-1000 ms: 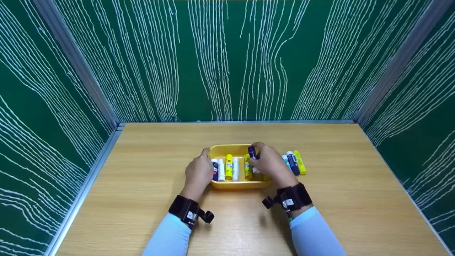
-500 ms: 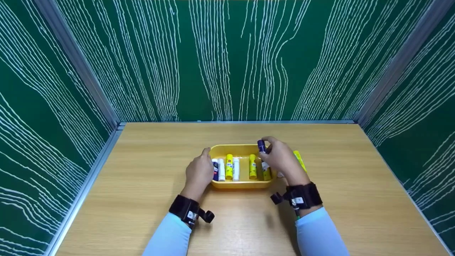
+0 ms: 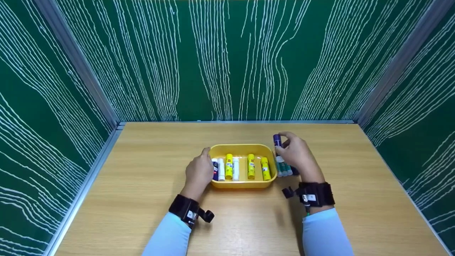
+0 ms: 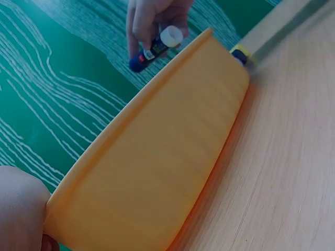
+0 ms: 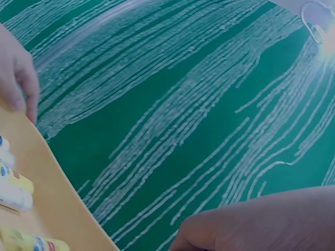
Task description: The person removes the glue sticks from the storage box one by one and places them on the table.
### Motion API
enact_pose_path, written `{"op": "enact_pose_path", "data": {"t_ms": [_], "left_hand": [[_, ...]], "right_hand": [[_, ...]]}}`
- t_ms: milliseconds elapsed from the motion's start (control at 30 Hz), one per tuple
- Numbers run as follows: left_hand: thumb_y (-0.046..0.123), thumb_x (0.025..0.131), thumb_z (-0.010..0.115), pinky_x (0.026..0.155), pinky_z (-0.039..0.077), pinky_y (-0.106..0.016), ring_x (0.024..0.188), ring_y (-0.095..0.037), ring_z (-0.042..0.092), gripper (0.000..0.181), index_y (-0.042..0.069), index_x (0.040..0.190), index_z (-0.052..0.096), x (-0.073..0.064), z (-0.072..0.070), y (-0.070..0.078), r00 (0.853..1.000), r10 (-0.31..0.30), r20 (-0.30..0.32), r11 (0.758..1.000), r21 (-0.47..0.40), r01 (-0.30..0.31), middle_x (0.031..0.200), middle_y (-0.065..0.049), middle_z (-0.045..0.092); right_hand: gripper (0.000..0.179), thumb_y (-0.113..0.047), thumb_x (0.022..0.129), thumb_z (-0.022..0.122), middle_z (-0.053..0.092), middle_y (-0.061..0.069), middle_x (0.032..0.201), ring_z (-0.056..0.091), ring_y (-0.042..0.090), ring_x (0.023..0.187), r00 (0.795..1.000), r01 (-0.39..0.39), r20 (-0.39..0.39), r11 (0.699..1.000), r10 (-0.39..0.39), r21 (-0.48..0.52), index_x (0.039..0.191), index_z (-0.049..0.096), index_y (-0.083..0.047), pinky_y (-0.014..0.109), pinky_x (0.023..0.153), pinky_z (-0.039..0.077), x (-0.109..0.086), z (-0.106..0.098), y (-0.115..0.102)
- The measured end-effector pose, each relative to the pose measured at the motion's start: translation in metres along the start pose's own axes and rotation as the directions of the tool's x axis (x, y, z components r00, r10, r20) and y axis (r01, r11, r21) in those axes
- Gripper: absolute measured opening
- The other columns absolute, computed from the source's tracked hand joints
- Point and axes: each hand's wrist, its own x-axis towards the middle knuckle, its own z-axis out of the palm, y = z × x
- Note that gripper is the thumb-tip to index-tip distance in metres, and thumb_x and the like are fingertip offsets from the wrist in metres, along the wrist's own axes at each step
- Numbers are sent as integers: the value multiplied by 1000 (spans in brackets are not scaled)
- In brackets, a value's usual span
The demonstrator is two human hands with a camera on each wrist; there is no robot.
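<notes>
My left hand (image 3: 199, 170) grips the left end of a yellow plastic tray (image 3: 243, 184), at its rim. My right hand (image 3: 298, 152) pinches a dark purple-blue glue stick (image 3: 277, 140) with a white end. It is held raised just past the tray's right rim, over a row of glue sticks on the table. The left wrist view shows this glue stick (image 4: 156, 48) tilted between the fingers, beyond the tray wall (image 4: 152, 151). Inside the tray lie several glue sticks, among them a yellow one (image 3: 251, 166) and a white one (image 3: 235, 169). My right hand partly hides the row outside.
Right of the tray, several glue sticks (image 3: 283, 170) with green-blue labels lie side by side on the wooden table (image 3: 160, 149). Green walls (image 3: 234, 71) with white wavy lines enclose the table at the back and both sides.
My right hand has carried the dark glue stick rightward and away from me, from above the tray to outside its right rim. The left hand has stayed in place.
</notes>
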Motion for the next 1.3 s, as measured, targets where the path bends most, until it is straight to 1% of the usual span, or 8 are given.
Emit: {"op": "enact_pose_path", "data": {"t_ms": [200, 367, 500, 600, 733, 900, 1133, 1300], "left_hand": [[28, 124, 44, 84, 68, -51, 97, -32, 83, 45, 14, 166, 56, 0, 0, -2, 999, 26, -23, 1000, 7, -26, 118, -20, 84], [27, 124, 43, 84, 68, -56, 101, -38, 84, 44, 14, 162, 59, -1, 0, -2, 998, 47, -45, 999, 17, -46, 119, -22, 85], [28, 124, 43, 84, 68, -55, 101, -37, 84, 44, 14, 163, 59, -1, 0, -2, 998, 45, -39, 999, 17, -44, 119, -22, 84], [28, 125, 42, 82, 68, -53, 96, -35, 83, 45, 14, 165, 57, -1, -1, -1, 999, 35, -25, 999, 10, -34, 116, -21, 84], [29, 125, 41, 80, 67, -50, 91, -31, 81, 46, 15, 167, 55, -1, -1, 0, 1000, 22, -11, 1000, 9, -22, 113, -20, 84], [29, 125, 44, 80, 68, -50, 94, -32, 83, 45, 16, 166, 56, -1, -1, 1, 1000, 19, -19, 1000, 15, -19, 115, -19, 85], [29, 124, 44, 83, 68, -51, 98, -32, 83, 45, 15, 165, 57, 0, 0, 0, 1000, 16, -19, 1000, 13, -16, 119, -19, 85], [27, 124, 47, 79, 67, -52, 92, -32, 82, 44, 15, 164, 58, -1, 0, 0, 999, 28, -30, 999, 17, -28, 112, -19, 85]], "right_hand": [[70, -27, 114, 65, 63, 27, 149, 68, 40, 123, 1000, 1, -20, 1000, -1, 7, 178, 38, -19, 50, 98, 66, -1, -12, 10], [71, -28, 115, 65, 60, 29, 152, 65, 40, 123, 999, -34, -27, 999, 34, 16, 179, 35, -19, 44, 94, 66, -3, -21, 15], [71, -28, 115, 65, 61, 29, 150, 66, 39, 121, 998, -41, -44, 999, 41, 6, 179, 35, -18, 43, 93, 65, -1, -27, 24], [71, -26, 114, 65, 63, 30, 147, 67, 41, 122, 997, -41, -65, 999, 41, -6, 179, 36, -15, 47, 97, 65, -1, -31, 32], [72, -24, 114, 65, 63, 31, 147, 68, 44, 128, 994, -69, -80, 998, 68, -7, 179, 34, -13, 55, 105, 62, -1, -35, 41], [73, -23, 115, 63, 61, 36, 152, 66, 47, 133, 990, -124, -66, 992, 123, -11, 179, 32, -11, 61, 111, 59, -1, -39, 50], [71, -22, 116, 60, 51, 39, 166, 61, 48, 137, 983, -181, -47, 983, 180, -23, 179, 31, -7, 67, 119, 54, 2, -41, 62], [69, -22, 115, 62, 59, 37, 159, 64, 48, 136, 979, -200, -57, 980, 198, -20, 177, 36, -5, 68, 119, 53, 5, -39, 70]]}}
